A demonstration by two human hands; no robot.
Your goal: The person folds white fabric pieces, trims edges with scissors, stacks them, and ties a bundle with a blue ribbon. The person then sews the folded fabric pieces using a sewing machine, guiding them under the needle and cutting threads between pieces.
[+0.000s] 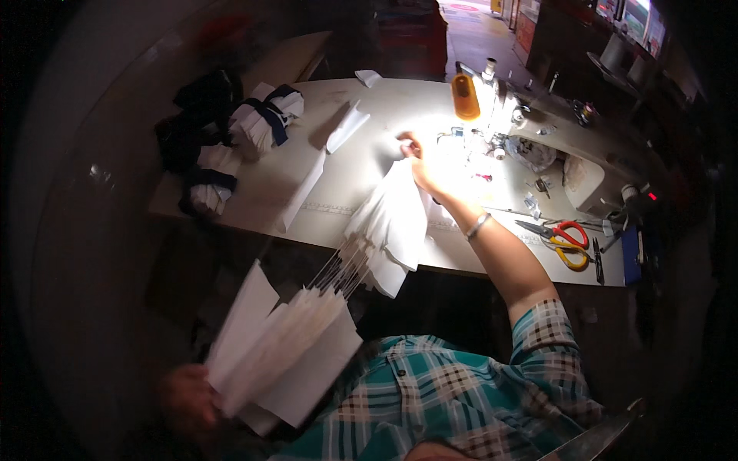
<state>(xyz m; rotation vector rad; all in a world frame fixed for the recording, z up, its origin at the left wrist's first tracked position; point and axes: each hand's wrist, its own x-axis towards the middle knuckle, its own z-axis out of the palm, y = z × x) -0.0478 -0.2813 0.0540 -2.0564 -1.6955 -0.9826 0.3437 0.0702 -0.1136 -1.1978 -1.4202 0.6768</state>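
Low on the left, my left hand [191, 401] is closed on the end of a fanned bundle of white fabric pieces [288, 346], held out over the dark space in front of the table. My right hand [413, 154], at the lit part of the table, grips the top of a second bunch of white fabric pieces [392, 219], which hangs over the table's front edge. Several thin threads [342, 269] stretch between the two bunches. The left fingers are dim and partly hidden.
A sewing machine [600, 173] with a bright lamp stands on the right of the white table [346, 180]. Scissors [569, 238] and thread snips [598, 261] lie near its front right. Loose white pieces [347, 127] and navy-banded white bundles [265, 119] lie to the left.
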